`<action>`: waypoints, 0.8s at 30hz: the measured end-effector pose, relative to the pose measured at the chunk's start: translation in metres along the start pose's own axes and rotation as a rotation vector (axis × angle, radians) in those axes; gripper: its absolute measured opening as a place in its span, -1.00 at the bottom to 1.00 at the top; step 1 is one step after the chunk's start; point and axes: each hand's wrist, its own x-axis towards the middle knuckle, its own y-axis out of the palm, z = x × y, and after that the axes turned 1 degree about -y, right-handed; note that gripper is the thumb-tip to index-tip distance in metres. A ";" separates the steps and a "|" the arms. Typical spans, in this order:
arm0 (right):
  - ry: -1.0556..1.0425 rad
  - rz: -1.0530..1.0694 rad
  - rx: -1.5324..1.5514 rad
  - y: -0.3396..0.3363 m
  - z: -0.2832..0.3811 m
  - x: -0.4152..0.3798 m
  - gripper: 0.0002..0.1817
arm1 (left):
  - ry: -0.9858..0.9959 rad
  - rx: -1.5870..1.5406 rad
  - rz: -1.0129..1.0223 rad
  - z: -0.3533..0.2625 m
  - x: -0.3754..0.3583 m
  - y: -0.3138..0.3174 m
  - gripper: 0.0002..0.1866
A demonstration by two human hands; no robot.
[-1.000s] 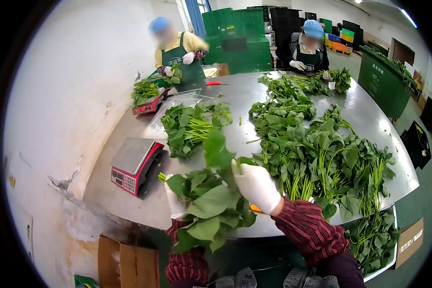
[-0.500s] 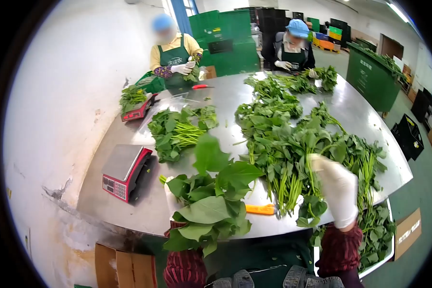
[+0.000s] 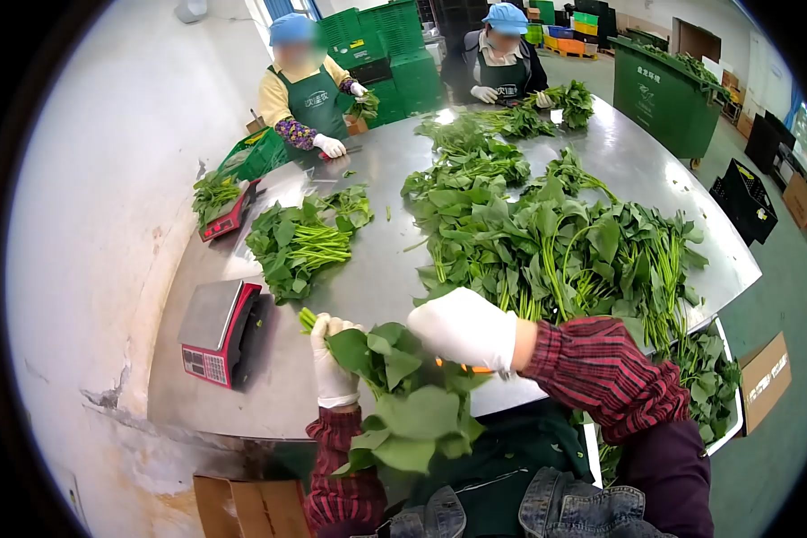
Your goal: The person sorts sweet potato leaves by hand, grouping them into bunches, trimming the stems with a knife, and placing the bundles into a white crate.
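Note:
My gloved left hand (image 3: 334,359) is wrapped round the stems of a leafy bunch (image 3: 412,394), whose leaves hang toward my apron. Just above those leaves is my gloved right hand (image 3: 464,330), its back to the camera and its fingers hidden. An orange-handled tool (image 3: 475,368) lies partly under my right hand. Beyond it spreads a large heap of leafy greens (image 3: 547,251). A smaller pile of greens (image 3: 309,240) lies at the left, near a red scale (image 3: 220,332) with a bare plate.
Two co-workers in aprons stand across the metal table (image 3: 377,260). Farther left, a second scale (image 3: 233,215) bears greens. A white crate (image 3: 733,394) of greens stands beside the table at the lower right, near a cardboard box (image 3: 767,381). A green bin (image 3: 663,99) is behind.
My right hand has moved left from the large heap to the held bunch. The view has shifted. The left co-worker's one hand has reached down to the table.

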 end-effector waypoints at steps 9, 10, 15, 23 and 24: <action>0.839 0.028 -0.529 -0.111 -0.035 -0.162 -0.62 | -0.124 -0.072 -0.223 0.013 -0.001 -0.007 -0.81; 0.893 0.100 -0.652 -0.117 -0.043 -0.179 -0.55 | -0.141 -0.097 -0.206 0.016 0.000 -0.015 -0.81; 0.576 -0.311 -0.142 -0.101 -0.014 -0.141 -0.71 | -0.215 -0.192 -0.123 0.025 0.006 -0.055 -0.82; 0.179 -0.045 0.092 -0.058 0.014 -0.051 -0.46 | -0.190 -0.247 0.046 0.022 0.005 -0.047 -0.83; 0.060 -0.031 0.045 -0.052 0.011 -0.047 -0.38 | -0.126 -0.215 0.053 0.020 0.004 -0.037 -0.83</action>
